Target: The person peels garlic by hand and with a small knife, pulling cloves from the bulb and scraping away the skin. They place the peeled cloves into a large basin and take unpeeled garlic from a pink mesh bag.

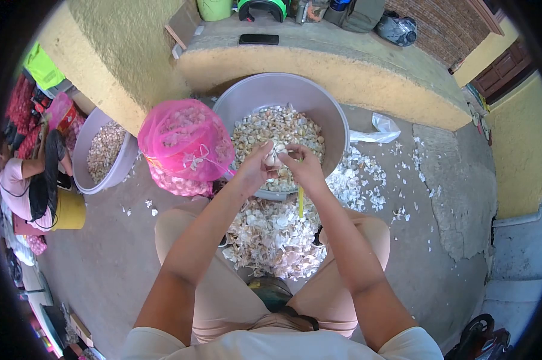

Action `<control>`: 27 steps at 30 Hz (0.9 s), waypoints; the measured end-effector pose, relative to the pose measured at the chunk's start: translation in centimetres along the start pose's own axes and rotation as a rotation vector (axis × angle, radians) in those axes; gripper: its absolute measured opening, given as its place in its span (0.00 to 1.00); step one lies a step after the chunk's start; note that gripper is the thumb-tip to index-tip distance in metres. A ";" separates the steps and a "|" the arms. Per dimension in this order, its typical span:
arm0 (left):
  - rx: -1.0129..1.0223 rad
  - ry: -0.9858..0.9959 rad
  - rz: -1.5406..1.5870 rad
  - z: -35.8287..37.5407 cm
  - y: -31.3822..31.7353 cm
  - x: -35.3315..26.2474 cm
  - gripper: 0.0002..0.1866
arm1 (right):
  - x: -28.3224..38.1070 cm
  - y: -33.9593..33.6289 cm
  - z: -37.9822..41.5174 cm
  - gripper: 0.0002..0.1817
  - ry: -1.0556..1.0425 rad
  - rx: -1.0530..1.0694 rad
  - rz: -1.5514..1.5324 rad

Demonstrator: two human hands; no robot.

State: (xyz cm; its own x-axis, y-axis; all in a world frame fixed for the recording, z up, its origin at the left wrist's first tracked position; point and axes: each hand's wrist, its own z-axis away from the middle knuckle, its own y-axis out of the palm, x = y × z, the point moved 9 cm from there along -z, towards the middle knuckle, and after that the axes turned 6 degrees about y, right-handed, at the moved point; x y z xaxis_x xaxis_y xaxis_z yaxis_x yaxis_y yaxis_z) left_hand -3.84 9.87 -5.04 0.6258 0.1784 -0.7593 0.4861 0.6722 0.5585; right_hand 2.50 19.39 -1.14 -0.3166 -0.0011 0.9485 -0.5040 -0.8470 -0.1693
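Note:
My left hand (256, 167) is closed around a white garlic bulb (275, 155), holding it over the big grey basin (342, 129). The fingertips of my right hand (307, 168) press on the bulb's right side. From under that hand sticks a slim yellow handle (301, 203), pointing down; whatever it belongs to is hidden in the grip. Loose garlic cloves (295, 123) fill the lower part of the basin. Between my feet, a heap of papery garlic skins (274, 240) lies against its near side.
A pink mesh sack of garlic (187, 144) stands left of the basin. Farther left, a person (28, 180) sits on a yellow bucket (70, 210) by another basin (82, 174). Behind runs a low ledge (325, 66) with a phone (259, 39). A white plastic bag (382, 129) and scattered skins lie right.

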 end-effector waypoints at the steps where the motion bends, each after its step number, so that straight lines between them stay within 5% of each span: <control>1: 0.004 0.004 -0.016 0.1 0.2 -0.2 0.13 | 0.4 0.1 0.0 0.23 -0.026 0.005 0.016; 5: 0.028 0.025 -0.039 0.4 0.4 -0.8 0.15 | 2.9 0.4 0.8 0.25 -0.222 -0.038 0.225; 11: 0.058 0.083 -0.043 0.3 0.5 -1.4 0.16 | 3.4 0.5 1.1 0.24 -0.171 -0.064 0.246; 17: 0.058 0.118 -0.087 0.2 0.1 -1.7 0.21 | 4.1 0.8 1.3 0.24 -0.363 -0.125 0.390; 27: 0.042 0.160 -0.151 0.6 0.3 -2.1 0.20 | 4.1 1.1 1.4 0.23 -0.285 -0.065 0.420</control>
State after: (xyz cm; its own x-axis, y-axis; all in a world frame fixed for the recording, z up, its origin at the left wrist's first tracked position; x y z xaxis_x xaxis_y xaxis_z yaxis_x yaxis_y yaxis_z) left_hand -4.62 9.26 -3.08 0.4408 0.1918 -0.8769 0.5943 0.6697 0.4452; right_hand 1.80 17.71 2.95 -0.2752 -0.4875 0.8286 -0.4318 -0.7074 -0.5596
